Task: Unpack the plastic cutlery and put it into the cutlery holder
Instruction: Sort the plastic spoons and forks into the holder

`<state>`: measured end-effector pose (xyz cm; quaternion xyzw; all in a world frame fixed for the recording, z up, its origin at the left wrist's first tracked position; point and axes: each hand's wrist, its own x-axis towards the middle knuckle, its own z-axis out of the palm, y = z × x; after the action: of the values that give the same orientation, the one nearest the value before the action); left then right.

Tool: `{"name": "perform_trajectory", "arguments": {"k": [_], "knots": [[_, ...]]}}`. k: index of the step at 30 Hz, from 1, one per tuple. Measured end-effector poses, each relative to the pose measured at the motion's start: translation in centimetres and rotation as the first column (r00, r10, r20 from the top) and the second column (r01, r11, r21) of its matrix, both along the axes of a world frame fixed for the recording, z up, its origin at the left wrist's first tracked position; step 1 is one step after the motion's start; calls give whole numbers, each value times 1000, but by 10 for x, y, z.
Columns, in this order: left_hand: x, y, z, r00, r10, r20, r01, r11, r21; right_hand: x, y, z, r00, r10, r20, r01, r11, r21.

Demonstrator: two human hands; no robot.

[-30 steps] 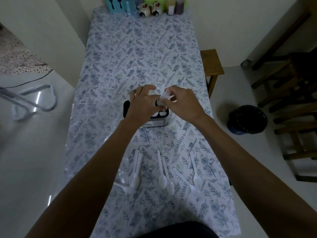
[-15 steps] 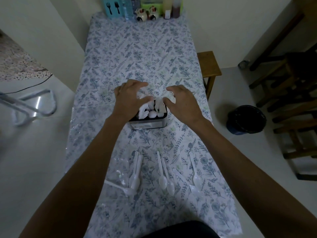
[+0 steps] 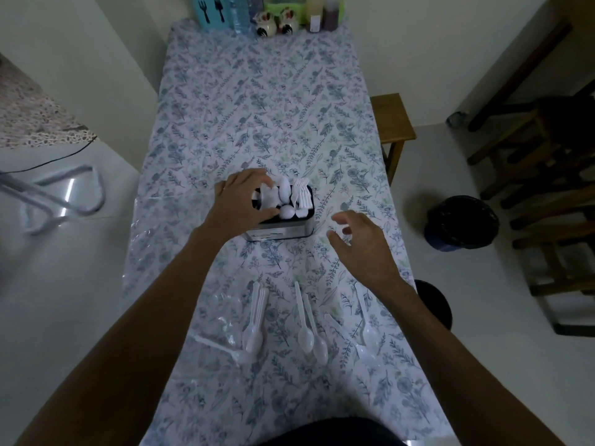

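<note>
Several white spoons [image 3: 306, 320] loose on tablecloth [image 3: 257, 123] nearest, long axes 12–6, bowls at 6. R hand [image 3: 363, 243] open, hovering at 3 of holder [image 3: 280, 231]. L hand [image 3: 240, 201] grips holder's 9 side; cutlery [image 3: 283, 196] upright inside.

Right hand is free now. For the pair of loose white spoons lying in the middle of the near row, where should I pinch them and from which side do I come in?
Take the pair of spoons by their thin handles at the far end, coming from above with the right hand. The handles lie close together, pointing toward the cutlery holder, while the bowls splay apart near the table edge, so one pinch probably catches both.
</note>
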<state>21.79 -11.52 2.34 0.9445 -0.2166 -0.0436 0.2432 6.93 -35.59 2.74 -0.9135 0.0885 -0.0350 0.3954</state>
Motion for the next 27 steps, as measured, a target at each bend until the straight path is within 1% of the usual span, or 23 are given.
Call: {"name": "perform_trajectory", "arguments": {"k": [4,5,7,10,16,20,23,25,27], "knots": [[-1,5,-1,998,60,35,-57,996,-65,-13,-8,-6,998,-45,-46,46,999,19],[-1,6,-1,997,77,29,-75,995,-72,-15,-9,-7,997,-51,-57,52,999,16],[0,7,-3,995,89,-37,-92,989,-112,-20,-9,-10,996,-54,-70,56,998,14],[-4,5,-5,991,64,-115,-87,976,-200,-28,-7,-14,994,-56,-90,59,998,31],[-9,2,-10,991,-10,-134,-29,959,-281,-41,-4,-20,991,-63,-118,64,998,12],[-8,4,-10,983,-8,-185,-43,963,-267,-47,-4,-23,988,-73,-134,74,997,-1],[-9,4,-10,977,-15,-213,-35,973,-230,-49,-5,-23,988,-73,-139,73,997,-4],[-11,2,-10,976,5,-220,-55,974,-220,-50,-6,-23,987,-75,-140,75,997,-1],[-14,-2,-11,978,35,-206,-86,966,-243,-51,-6,-24,987,-77,-143,78,997,1]]}}
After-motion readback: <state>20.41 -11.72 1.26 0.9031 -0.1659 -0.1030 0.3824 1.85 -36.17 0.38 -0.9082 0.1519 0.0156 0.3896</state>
